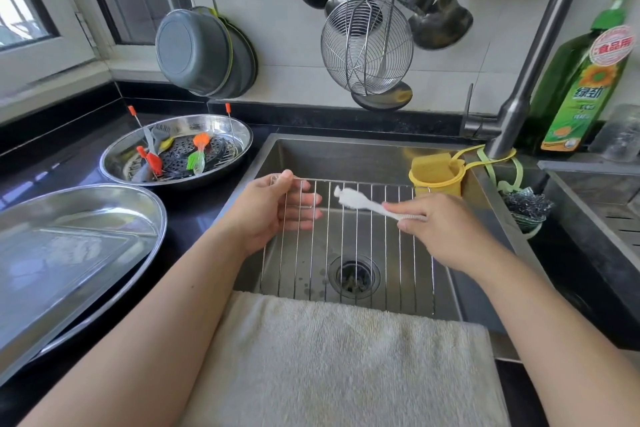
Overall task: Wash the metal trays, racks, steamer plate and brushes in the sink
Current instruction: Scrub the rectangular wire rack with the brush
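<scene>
Rack: propped in the sink, leaning on its near edge.
Left hand: you grip the rack's far-left corner.
Right hand: you pinch the white brush.
Risk: wet wire may slip if you scrub hard.

Sink sits centre, set into the surface. Wire rack stands tilted inside the sink, above the drain. Left hand holds the rack's upper left corner; right hand is at its upper right, gripping a brush whose head lies against the wires. Towel drapes over the sink's near edge. Left of the sink, on the surface: a round tray at the back, with a perforated steamer plate and small brushes in it; an oval tray nearer, with a flat tray in it. Faucet rises at the sink's rear right; sponge holder hangs inside the back right corner. Soap bottle stands right of the faucet. Utensils hang on the wall behind.
</scene>
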Available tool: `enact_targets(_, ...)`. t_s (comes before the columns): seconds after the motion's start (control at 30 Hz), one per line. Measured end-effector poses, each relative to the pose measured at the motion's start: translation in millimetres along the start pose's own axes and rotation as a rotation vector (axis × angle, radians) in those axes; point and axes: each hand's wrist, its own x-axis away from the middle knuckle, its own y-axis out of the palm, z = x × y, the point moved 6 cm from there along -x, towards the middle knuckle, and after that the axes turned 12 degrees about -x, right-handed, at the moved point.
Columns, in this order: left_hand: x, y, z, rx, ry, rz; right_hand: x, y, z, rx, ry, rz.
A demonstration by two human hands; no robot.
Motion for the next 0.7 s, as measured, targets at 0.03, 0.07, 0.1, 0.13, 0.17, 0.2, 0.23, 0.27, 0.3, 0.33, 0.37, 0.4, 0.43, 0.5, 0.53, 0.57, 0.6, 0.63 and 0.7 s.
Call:
enact_targets(0.03, -1.3, -5.1, -1.1, 0.027, -0.002, 0.038, 3.6, 6.0, 0.5, 0.017, 0.053, -0.111)
enact_targets(0.07, -2.3, -11.5, -2.5, 0.057, -0.005, 0.088, 9.9, 14.1, 0.2, 0.062, 0.106, -0.254)
enact_targets(0.1, -3.2, -18.1, -3.5, 0.08, -0.008, 0.14, 18.3, 22.2, -0.9, 0.131, 0.145, -0.399)
enact_targets(0.13, -3.7, -24.2, -4.4, 0.094, -0.012, 0.18, 25.5, 28.1, -2.1, 0.194, 0.165, -0.504)
enact_targets(0.17, -3.6, -27.8, -4.6, 0.104, -0.017, 0.201, 29.1, 30.4, -2.8, 0.228, 0.171, -0.544)
enact_targets(0.2, -3.4, -29.1, -5.0, 0.108, -0.022, 0.205, 29.3, 29.4, -3.9, 0.228, 0.167, -0.53)
enact_targets(0.23, -2.8, -27.5, -4.7, 0.106, -0.023, 0.196, 27.6, 26.1, -5.8, 0.208, 0.155, -0.479)
enact_targets(0.27, -2.1, -24.7, -3.9, 0.094, -0.018, 0.178, 23.4, 21.1, -7.3, 0.173, 0.135, -0.4)
enact_targets(0.3, -1.1, -20.2, -2.9, 0.074, -0.013, 0.149, 18.8, 14.2, -9.1, 0.116, 0.114, -0.3)
enact_targets(0.33, 0.1, -14.6, -2.6, 0.047, -0.013, 0.109, 14.1, 6.4, -8.8, 0.057, 0.098, -0.19)
enact_targets(0.37, 1.2, -8.6, -2.4, 0.016, -0.012, 0.062, 10.9, -1.1, -8.6, 0.016, 0.08, -0.088)
enact_targets(0.4, 2.5, -3.0, -1.8, -0.014, -0.008, 0.02, 8.5, -6.9, -6.8, 0.002, 0.067, -0.007)
enact_targets(0.43, 3.5, 1.0, -0.9, -0.037, -0.001, -0.01, 7.6, -10.1, -5.9, 0.006, 0.055, 0.043)
enact_targets(0.5, 4.4, 3.6, 0.9, -0.051, 0.01, -0.027, 5.5, -10.0, -3.5, 0.008, 0.03, 0.077)
enact_targets(0.53, 4.3, 2.7, 1.6, -0.048, 0.014, -0.026, 4.4, -8.6, -2.8, -0.004, 0.024, 0.078)
enact_targets(0.57, 3.6, 1.0, 1.8, -0.042, 0.016, -0.025, 3.6, -6.9, -2.2, -0.014, 0.03, 0.066)
enact_targets(0.6, 2.7, -1.3, 1.5, -0.03, 0.014, -0.022, 3.8, -5.1, -2.0, -0.023, 0.047, 0.031)
enact_targets(0.63, 1.5, -4.2, 0.7, -0.009, 0.009, -0.014, 5.9, -2.6, -3.7, -0.024, 0.074, -0.039)
enact_targets(0.7, -1.0, -14.1, -1.5, 0.062, -0.002, 0.049, 16.0, 7.4, -5.6, 0.048, 0.154, -0.279)
